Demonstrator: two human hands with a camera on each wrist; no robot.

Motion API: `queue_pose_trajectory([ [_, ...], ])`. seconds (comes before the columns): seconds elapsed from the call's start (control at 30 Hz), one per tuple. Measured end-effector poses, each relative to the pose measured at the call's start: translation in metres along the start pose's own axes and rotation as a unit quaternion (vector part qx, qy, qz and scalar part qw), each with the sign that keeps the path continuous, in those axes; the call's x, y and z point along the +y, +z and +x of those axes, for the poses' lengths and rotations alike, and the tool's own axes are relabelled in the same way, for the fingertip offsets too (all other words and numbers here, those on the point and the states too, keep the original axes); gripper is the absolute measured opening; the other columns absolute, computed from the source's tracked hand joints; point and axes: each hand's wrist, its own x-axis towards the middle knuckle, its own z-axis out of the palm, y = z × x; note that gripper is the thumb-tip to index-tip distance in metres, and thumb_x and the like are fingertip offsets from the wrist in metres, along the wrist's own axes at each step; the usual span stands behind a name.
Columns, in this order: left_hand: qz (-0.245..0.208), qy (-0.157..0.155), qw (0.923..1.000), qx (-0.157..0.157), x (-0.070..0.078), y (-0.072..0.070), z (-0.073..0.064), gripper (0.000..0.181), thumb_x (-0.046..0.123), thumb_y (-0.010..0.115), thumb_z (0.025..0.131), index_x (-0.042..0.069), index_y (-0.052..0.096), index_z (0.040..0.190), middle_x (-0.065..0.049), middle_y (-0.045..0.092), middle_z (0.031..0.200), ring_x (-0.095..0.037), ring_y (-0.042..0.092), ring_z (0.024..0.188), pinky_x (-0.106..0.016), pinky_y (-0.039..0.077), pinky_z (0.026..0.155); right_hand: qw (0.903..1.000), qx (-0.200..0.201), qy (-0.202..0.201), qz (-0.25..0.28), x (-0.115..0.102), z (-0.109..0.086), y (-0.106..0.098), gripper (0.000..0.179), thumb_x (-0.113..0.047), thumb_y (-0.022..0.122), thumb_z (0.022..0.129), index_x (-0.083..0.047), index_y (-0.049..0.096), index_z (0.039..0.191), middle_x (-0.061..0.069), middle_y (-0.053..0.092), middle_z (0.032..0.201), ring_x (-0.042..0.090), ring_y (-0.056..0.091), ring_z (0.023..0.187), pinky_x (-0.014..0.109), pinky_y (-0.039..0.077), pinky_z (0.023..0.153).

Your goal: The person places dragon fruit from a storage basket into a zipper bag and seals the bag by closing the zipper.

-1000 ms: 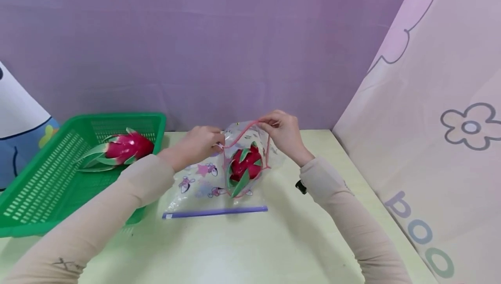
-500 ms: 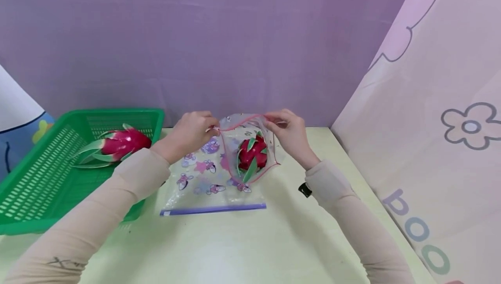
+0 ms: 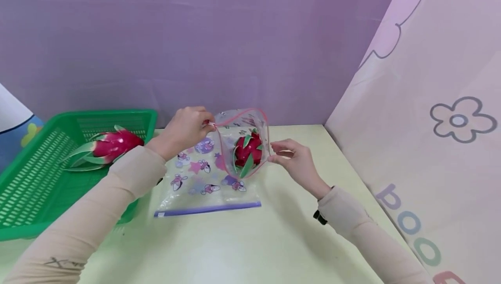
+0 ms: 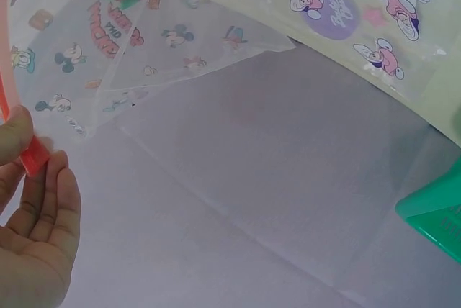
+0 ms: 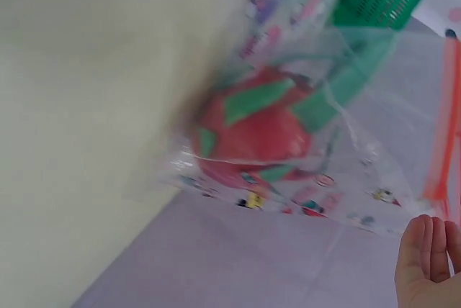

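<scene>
Left hand [image 3: 189,124] pinches a corner of the zip bag [image 3: 250,121], right hand [image 3: 295,162] at its rim (clamped or not, can't tell); dragon fruit [image 3: 248,150] inside, near the desk's [image 3: 219,249] back edge; best stretch the rim evenly

Head cam: up top, looks forward and down, mid-range. Gets the table [image 3: 235,245] and purple backdrop [image 3: 195,45].
Left wrist cam: close in, faces the backdrop, table along top of frame, left hand [image 4: 43,232] at lower left.
Right wrist cam: close, side-on to the red-zip bag [image 5: 360,186], right hand [image 5: 431,265] lower right.
All three share that bag, the fruit [image 3: 248,150] inside and the basket [image 3: 101,112]; left wrist catches just a basket corner.
</scene>
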Motion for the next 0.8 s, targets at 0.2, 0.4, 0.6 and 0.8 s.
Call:
queue_pose_trajectory([
  [0.2,-0.002,-0.016,0.9998,-0.005,-0.002,-0.003,0.000,0.017,0.016,0.067,0.083,0.005,0.069,0.096,-0.009,0.064,0.091,-0.023,0.062,0.079,-0.038,0.053,0.073,0.9998,-0.011,-0.019,-0.003,0.008,-0.006,0.010,0.034,-0.008,0.077,0.070,-0.002,0.068,0.102,0.014,0.066,0.098,0.026,0.063,0.091,0.036,0.053,0.081],
  [0.4,-0.003,-0.024,0.9997,-0.009,-0.003,-0.003,0.000,0.016,0.016,0.067,0.083,0.005,0.070,0.094,-0.008,0.065,0.089,-0.022,0.062,0.079,-0.038,0.053,0.072,0.9987,0.018,-0.046,-0.010,0.013,-0.004,0.019,0.021,-0.007,0.074,0.072,-0.002,0.070,0.092,0.011,0.068,0.090,0.022,0.065,0.085,0.028,0.055,0.075],
  [0.6,0.002,-0.030,0.9994,-0.016,0.000,-0.002,0.000,0.016,0.017,0.066,0.084,0.005,0.070,0.095,-0.008,0.065,0.090,-0.021,0.062,0.079,-0.037,0.053,0.072,0.9923,0.046,-0.112,-0.024,0.019,0.000,0.022,0.008,-0.007,0.073,0.073,-0.004,0.073,0.081,0.006,0.070,0.080,0.015,0.064,0.075,0.021,0.054,0.069],
  [0.8,-0.001,-0.037,0.9992,-0.017,-0.001,-0.003,0.001,0.017,0.017,0.068,0.083,0.006,0.070,0.096,-0.008,0.064,0.090,-0.022,0.062,0.080,-0.037,0.054,0.073,0.9882,0.059,-0.136,-0.036,0.019,0.005,0.016,0.007,-0.007,0.073,0.073,-0.006,0.074,0.080,0.005,0.070,0.079,0.016,0.065,0.072,0.020,0.053,0.068],
])
